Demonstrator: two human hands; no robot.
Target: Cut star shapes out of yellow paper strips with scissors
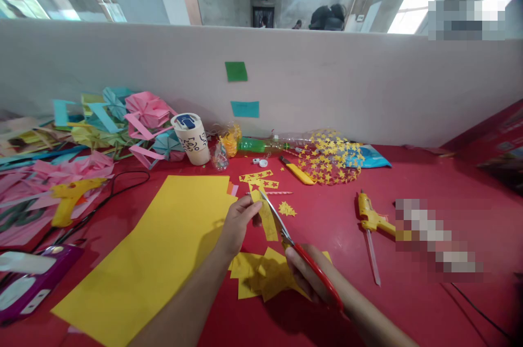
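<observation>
Your left hand [241, 219] is nearly closed, thumb and fingers pinching a narrow yellow strip [269, 227] near its upper left edge. The strip is in front of you, above the red table [412, 303], its long axis running mostly away from you; the far end leans left and the near end comes back slightly right.

Your right hand [304, 271] is wrapped around the red handles of the scissors [312, 268]. Their long axis runs diagonally, from the handles at your lower right to the tips at the far left, so they point away from you and leftward, toward your left fingertips. The blades lie along the strip's right side, more slanted than the strip itself. You can't tell from here whether they are biting into the paper.

Just right of the blades is a small heap of yellow stars [287, 208]. Beyond the strip are strips with star-shaped holes [259, 177], lying roughly crosswise to you, and a pink striped stick [280, 193], also crosswise. Nearer you, overlapping yellow pieces [251, 273] lie partly under your right hand. A large yellow sheet [143, 260] stretches out on your left, slanting from near left to far right.
</observation>
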